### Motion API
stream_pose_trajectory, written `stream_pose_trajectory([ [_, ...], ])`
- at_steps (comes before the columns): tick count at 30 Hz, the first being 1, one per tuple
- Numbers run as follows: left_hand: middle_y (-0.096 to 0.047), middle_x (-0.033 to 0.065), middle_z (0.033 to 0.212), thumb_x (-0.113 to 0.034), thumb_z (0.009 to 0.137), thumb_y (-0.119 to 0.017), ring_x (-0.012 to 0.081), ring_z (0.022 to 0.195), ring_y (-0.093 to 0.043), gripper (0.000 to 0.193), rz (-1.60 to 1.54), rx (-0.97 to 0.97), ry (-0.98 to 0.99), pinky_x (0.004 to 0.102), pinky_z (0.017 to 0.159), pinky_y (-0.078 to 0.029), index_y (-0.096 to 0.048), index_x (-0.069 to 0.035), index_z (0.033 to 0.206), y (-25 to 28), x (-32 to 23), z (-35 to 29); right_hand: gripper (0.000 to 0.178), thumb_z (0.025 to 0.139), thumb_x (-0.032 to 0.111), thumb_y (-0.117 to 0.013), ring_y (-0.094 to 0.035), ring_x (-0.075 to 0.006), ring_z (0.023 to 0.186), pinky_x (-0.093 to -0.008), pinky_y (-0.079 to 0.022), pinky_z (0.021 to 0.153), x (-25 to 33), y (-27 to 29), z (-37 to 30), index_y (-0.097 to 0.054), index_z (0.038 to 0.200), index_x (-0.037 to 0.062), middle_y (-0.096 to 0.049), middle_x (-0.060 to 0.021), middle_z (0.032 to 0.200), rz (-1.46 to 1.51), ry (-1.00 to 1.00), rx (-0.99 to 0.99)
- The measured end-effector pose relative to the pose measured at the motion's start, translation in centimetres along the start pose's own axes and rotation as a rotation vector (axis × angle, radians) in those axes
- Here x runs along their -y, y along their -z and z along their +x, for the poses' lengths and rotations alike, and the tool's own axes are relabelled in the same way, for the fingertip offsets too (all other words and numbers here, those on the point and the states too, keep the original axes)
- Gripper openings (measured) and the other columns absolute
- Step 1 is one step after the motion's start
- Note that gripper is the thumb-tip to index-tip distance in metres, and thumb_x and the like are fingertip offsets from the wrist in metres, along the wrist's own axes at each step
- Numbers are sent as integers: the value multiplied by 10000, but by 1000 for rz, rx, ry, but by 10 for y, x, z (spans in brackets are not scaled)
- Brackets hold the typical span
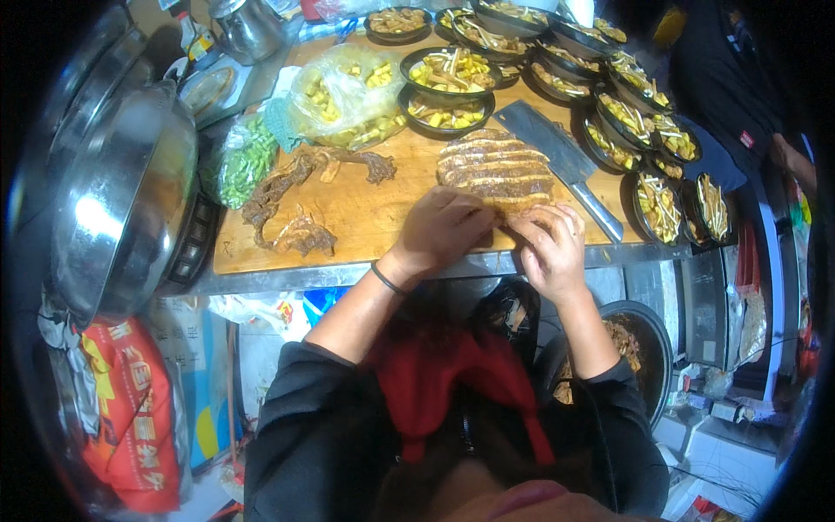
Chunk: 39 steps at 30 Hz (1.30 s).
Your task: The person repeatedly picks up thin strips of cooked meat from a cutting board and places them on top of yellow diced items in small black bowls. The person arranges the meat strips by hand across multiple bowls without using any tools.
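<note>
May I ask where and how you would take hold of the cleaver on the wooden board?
Probably by the handle, from the near right: it slants that way, right of the right hand, while the broad blade lies flat beyond it.

A metal-edged bench (278, 277) carries a wooden board (370, 235). On the board lie a sliced slab of browned meat (496, 165), a cleaver (557, 152) slanting just beside it, dark meat strips (280, 184), a clear plastic bag of yellow chunks (344, 96) and black bowls (424, 127), some stacked. A bag of chopped greens (246, 161) sits at the left edge.
</note>
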State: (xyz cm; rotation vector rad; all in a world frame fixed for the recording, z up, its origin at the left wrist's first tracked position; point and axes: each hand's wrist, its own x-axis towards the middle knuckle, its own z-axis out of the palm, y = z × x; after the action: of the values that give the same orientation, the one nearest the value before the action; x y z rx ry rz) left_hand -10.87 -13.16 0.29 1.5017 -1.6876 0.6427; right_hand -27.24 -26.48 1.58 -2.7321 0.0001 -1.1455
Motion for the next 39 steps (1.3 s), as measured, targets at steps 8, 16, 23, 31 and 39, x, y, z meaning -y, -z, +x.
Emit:
stream_pose_trajectory([
  [8, -636, -6, 871, -168, 689, -741, 194, 782, -606, 230, 47, 27, -109, 327, 662, -474, -676, -152, 909, 4, -1, -2, 322, 692, 31, -616, -575, -241, 984, -411, -380, 932, 6, 9, 8, -674, 990, 141, -611, -47, 954, -53, -34, 45],
  [16, -642, 12, 847, -124, 693, -754, 215, 762, -616, 165, -74, -13, 38, 335, 662, -476, -690, -130, 845, 7, 2, -5, 312, 698, -7, -594, -594, -277, 998, -394, -403, 938, -5, 15, 5, -657, 989, 84, -648, -92, 1023, 9, -159, -81],
  [23, -647, 14, 853, -139, 692, -764, 208, 760, -618, 168, -28, -30, -12, 328, 663, -475, -692, -136, 843, 11, 3, -4, 331, 707, -6, -587, -581, -286, 1065, -404, -390, 963, -10, 8, 0, -657, 1019, 79, -649, -94, 1089, -21, -151, -39],
  [31, -638, 60, 824, -126, 821, -642, 233, 753, -603, 51, -67, -128, 59, 331, 691, -465, -665, -84, 805, 37, 18, 31, 227, 778, -22, -557, -610, -253, 1041, -357, -434, 939, -24, 21, 16, -674, 961, 43, -669, -117, 1048, 203, -311, -113],
  [39, -622, 119, 811, -93, 841, -617, 286, 751, -593, 82, -246, -415, 362, 368, 678, -471, -654, -22, 824, 20, 50, 52, 513, 978, 377, -334, -487, -243, 1213, -364, -287, 1071, -81, 2, 84, -658, 1094, -3, -584, -125, 1250, 611, -540, 171],
])
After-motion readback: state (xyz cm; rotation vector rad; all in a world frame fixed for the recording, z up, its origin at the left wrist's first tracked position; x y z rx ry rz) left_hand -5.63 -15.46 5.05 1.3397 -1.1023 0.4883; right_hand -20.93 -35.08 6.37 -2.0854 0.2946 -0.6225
